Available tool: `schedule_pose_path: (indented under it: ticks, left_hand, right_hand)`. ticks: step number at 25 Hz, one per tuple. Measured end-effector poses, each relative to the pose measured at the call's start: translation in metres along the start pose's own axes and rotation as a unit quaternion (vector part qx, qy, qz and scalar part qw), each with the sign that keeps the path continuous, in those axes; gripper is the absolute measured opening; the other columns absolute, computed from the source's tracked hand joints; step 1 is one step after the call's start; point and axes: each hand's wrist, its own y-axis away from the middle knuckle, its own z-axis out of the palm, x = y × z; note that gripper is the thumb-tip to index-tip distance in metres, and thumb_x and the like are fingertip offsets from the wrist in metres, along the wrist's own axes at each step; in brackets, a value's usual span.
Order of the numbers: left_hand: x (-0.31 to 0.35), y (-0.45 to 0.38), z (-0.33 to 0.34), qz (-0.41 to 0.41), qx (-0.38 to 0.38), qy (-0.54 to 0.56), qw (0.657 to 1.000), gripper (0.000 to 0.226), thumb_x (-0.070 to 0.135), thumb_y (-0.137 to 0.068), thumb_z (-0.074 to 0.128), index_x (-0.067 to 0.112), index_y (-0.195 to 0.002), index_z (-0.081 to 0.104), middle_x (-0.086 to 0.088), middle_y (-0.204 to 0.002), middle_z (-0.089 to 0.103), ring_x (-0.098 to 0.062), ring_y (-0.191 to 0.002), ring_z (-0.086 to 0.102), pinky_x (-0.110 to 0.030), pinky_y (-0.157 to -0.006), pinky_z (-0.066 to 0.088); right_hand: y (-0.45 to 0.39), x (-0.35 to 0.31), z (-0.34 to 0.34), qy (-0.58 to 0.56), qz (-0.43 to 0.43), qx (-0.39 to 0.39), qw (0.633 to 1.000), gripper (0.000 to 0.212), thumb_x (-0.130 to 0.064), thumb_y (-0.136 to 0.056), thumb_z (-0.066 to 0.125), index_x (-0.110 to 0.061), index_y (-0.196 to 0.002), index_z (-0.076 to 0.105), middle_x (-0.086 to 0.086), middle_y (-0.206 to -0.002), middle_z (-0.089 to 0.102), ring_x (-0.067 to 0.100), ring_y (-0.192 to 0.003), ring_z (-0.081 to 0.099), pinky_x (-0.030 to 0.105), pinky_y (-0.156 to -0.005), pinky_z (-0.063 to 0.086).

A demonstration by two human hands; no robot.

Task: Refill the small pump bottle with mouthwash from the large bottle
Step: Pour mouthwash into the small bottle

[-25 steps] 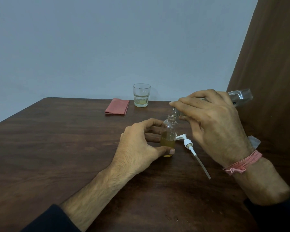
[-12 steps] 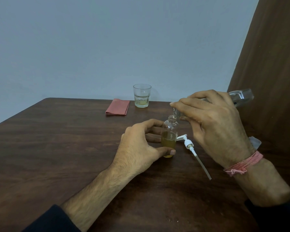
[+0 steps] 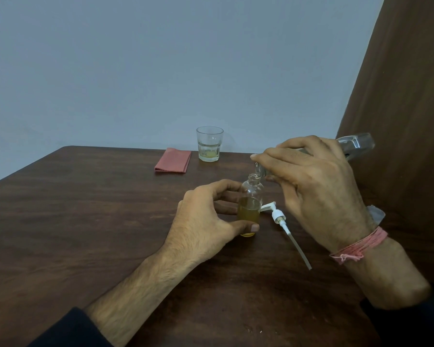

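A small clear glass bottle (image 3: 249, 204) stands upright on the dark wooden table (image 3: 85, 209), open-necked and about half full of amber mouthwash. My left hand (image 3: 203, 221) grips its lower body between thumb and fingers. My right hand (image 3: 311, 186) holds the large clear bottle (image 3: 356, 144) tipped nearly level, its mouth right above the small bottle's neck. Most of the large bottle is hidden behind my fingers. The white pump head with its long dip tube (image 3: 283, 224) lies on the table just right of the small bottle.
A drinking glass (image 3: 209, 144) with a little yellowish liquid stands at the table's far edge, a folded red cloth (image 3: 173, 160) to its left. A brown wall or panel (image 3: 398, 121) rises on the right. A clear plastic piece (image 3: 375, 214) shows behind my right wrist.
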Motion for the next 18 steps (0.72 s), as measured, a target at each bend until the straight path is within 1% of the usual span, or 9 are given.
schedule_pose_path:
  ticks: [7, 11, 16, 18]
  left_hand:
    - [0.0013, 0.0011, -0.0002, 0.004, 0.005, -0.001, 1.0, 0.064, 0.041, -0.069, 0.109, 0.044, -0.125, 0.078, 0.029, -0.11, 0.085, 0.014, -0.1, 0.079, -0.034, -0.109, 0.063]
    - [0.0021, 0.0014, -0.0006, 0.001, 0.004, -0.001, 1.0, 0.065, 0.041, -0.069, 0.109, 0.044, -0.127, 0.078, 0.029, -0.11, 0.085, 0.014, -0.1, 0.079, -0.033, -0.109, 0.063]
    - [0.0031, 0.0009, -0.0002, -0.002, 0.001, -0.004, 1.0, 0.065, 0.042, -0.07, 0.109, 0.044, -0.127, 0.078, 0.03, -0.111, 0.084, 0.015, -0.101, 0.079, -0.036, -0.112, 0.062]
    - [0.0027, 0.0011, -0.0001, 0.001, 0.001, -0.003, 1.0, 0.065, 0.041, -0.07, 0.109, 0.044, -0.127, 0.078, 0.03, -0.11, 0.084, 0.015, -0.1, 0.079, -0.033, -0.11, 0.062]
  right_hand:
    - [-0.0003, -0.0004, -0.0006, 0.005, 0.002, -0.003, 1.0, 0.055, 0.005, -0.084, 0.085, -0.02, -0.133, 0.077, -0.007, -0.125, 0.078, 0.03, -0.116, 0.068, 0.052, -0.101, 0.044]
    - [-0.0004, -0.0007, -0.0014, 0.007, 0.004, -0.006, 1.0, 0.055, 0.005, -0.084, 0.085, -0.019, -0.133, 0.077, -0.005, -0.126, 0.078, 0.031, -0.116, 0.068, 0.053, -0.101, 0.044]
    - [-0.0004, -0.0016, -0.0025, 0.006, 0.007, -0.009, 1.0, 0.054, 0.005, -0.085, 0.084, -0.019, -0.133, 0.077, -0.005, -0.125, 0.079, 0.032, -0.116, 0.069, 0.054, -0.101, 0.045]
    - [-0.0004, -0.002, -0.0027, 0.004, 0.008, -0.009, 1.0, 0.054, 0.006, -0.084, 0.084, -0.018, -0.132, 0.077, -0.004, -0.125, 0.079, 0.032, -0.116, 0.069, 0.055, -0.101, 0.046]
